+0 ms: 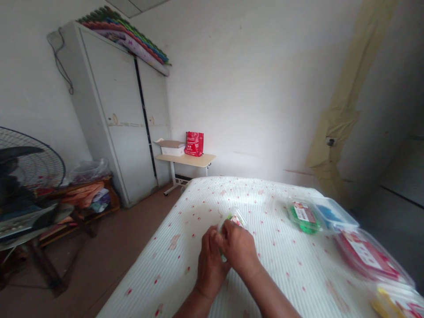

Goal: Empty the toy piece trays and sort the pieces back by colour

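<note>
A small clear plastic box (pixel 239 215) with a green, red and white label sits between my two hands over the bed-like padded surface (pixel 172 265). My left hand (pixel 211 258) is wrapped round its near left side. From above, my right hand (pixel 241 245) closes over the box, its fingers bent at the edge and touching the left hand. Much of the box is covered by the hands, so I cannot tell whether its lid is on or what lies inside.
On the right lie a clear box with green contents (pixel 309 226), one with blue contents (pixel 327 213), a larger red one (pixel 371 254) and a yellow one (pixel 387 302). A fan (pixel 29 163) stands left. Behind are a cabinet (pixel 115 101) and a side table (pixel 198 160) with a red bag (pixel 194 144).
</note>
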`<action>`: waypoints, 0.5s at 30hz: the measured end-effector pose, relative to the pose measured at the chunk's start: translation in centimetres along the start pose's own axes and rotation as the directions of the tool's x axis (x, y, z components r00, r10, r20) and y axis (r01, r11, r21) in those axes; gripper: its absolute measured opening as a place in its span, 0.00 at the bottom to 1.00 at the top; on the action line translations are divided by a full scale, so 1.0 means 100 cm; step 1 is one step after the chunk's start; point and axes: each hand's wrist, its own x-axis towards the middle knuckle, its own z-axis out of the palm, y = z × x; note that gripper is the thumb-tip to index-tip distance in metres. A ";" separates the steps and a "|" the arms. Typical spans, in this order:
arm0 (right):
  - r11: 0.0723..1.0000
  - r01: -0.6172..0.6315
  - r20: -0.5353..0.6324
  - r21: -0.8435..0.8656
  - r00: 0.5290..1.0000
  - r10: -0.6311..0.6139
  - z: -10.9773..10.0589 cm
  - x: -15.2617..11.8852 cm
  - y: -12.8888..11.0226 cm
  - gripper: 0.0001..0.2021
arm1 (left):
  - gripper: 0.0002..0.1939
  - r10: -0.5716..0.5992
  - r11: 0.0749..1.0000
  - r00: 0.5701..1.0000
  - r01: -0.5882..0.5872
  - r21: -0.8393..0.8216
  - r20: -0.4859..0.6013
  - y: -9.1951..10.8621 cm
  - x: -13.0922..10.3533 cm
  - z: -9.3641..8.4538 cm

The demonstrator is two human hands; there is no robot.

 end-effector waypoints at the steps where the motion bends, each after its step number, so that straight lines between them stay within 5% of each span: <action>1: 1.000 -0.015 -0.013 -0.017 1.000 0.014 0.001 0.001 -0.003 0.12 | 0.33 0.007 1.000 1.000 -0.007 0.017 0.007 0.000 0.000 0.000; 9: 0.999 0.013 -0.029 -0.041 0.999 -0.014 0.003 -0.001 -0.009 0.14 | 0.31 -0.010 1.000 0.999 0.009 0.023 0.047 0.000 0.000 -0.001; 15: 0.997 0.036 -0.055 -0.062 0.998 -0.039 0.009 -0.001 -0.008 0.12 | 0.22 -0.133 0.986 0.986 0.142 -0.083 0.104 0.014 0.002 -0.006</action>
